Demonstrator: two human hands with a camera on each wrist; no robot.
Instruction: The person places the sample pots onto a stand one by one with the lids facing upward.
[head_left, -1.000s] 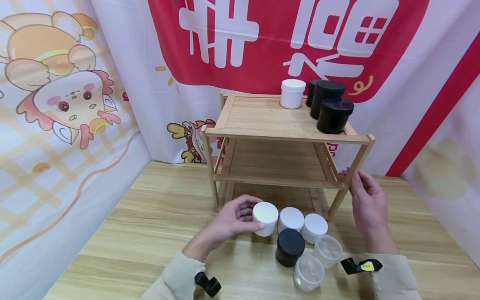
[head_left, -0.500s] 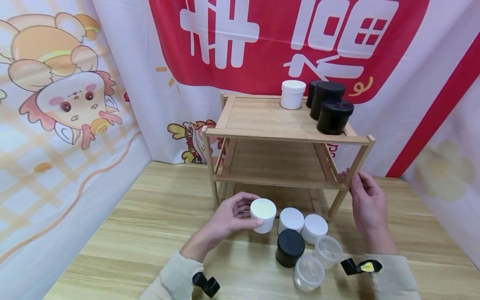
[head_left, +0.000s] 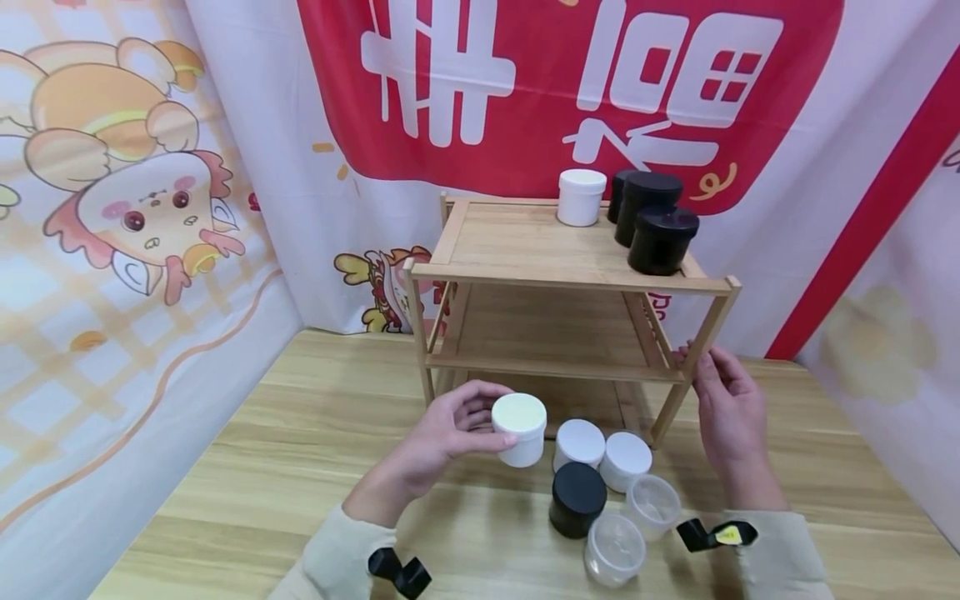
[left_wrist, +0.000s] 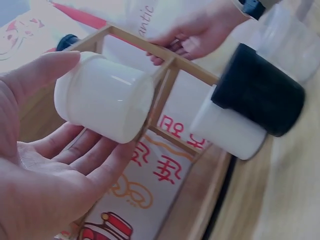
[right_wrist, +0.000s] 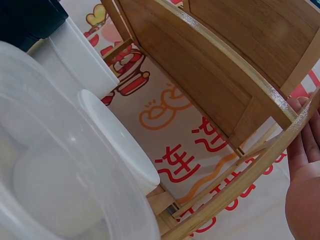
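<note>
My left hand (head_left: 438, 433) holds a white lidded jar (head_left: 519, 429) between thumb and fingers, upright above the table before the rack. In the left wrist view, the thumb lies over that jar's (left_wrist: 107, 97) lid end and the fingers pass beneath. At the right front post of a three-tier wooden rack (head_left: 510, 233), my right hand (head_left: 731, 417) grips the post, its fingertips partly hidden behind the wood. Two white jars (head_left: 579, 442), a black jar (head_left: 577, 500) and two clear plastic jars (head_left: 615, 548) stand grouped on the table between the hands.
On the rack's top shelf, a white jar (head_left: 581, 197) stands left of several black jars (head_left: 663, 240). Printed cloth (head_left: 480, 83) hangs behind and at both sides. The wooden tabletop (head_left: 247, 467) stretches out left of the left hand.
My left hand has carried the white jar a little left, away from the other white jars. The right hand keeps its place on the post. The head view has tilted slightly.
</note>
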